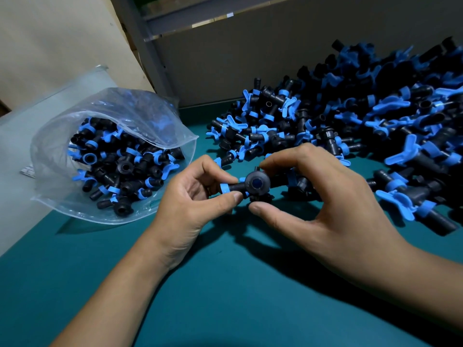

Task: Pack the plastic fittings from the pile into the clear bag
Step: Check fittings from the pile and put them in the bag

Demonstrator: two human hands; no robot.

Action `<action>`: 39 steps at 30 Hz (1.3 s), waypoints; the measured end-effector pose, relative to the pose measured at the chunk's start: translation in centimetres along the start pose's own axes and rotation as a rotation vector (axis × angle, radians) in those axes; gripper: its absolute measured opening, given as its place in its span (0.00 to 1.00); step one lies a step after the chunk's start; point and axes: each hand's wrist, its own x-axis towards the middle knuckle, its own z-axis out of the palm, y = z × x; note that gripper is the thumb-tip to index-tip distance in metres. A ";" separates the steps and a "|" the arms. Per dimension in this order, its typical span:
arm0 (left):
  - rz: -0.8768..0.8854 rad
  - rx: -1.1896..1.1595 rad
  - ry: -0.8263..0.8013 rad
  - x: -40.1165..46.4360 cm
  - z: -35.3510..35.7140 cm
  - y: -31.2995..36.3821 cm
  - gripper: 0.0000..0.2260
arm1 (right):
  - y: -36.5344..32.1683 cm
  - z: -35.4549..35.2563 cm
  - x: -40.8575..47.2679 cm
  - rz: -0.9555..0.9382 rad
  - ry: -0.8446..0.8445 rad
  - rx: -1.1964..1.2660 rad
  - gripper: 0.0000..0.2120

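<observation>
Left hand: thumb and curled forefinger pinched together, palm turned inward. Right hand: fingers arched from above, thumb below, closed in a pinch. Both forearms bare, converging toward centre.

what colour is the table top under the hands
Dark teal green table top, plain with no pattern, seen best in the head view, the only one.

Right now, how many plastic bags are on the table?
1. The clear bag lies open at the left on the green table, partly filled with fittings. More could be hidden under the pile.
</observation>
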 end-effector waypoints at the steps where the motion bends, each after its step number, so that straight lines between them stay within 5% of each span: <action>1: -0.003 0.001 -0.006 0.0 0.0 0.0 0.09 | 0.0 0.0 0.0 0.001 0.005 0.000 0.17; 8: -0.035 0.001 -0.026 -0.1 0.3 0.1 0.08 | 0.5 0.2 0.0 0.090 0.025 0.069 0.13; 15: -0.072 -0.030 -0.027 -0.2 0.3 0.4 0.08 | 0.7 0.5 0.0 0.157 -0.043 0.052 0.22; 29: -0.173 -0.176 0.009 -0.1 0.0 0.8 0.10 | 0.8 0.4 0.0 0.112 -0.074 0.076 0.10; 39: -0.088 -0.194 0.015 0.1 -0.1 0.4 0.07 | 0.9 0.3 -0.1 0.182 -0.072 0.159 0.05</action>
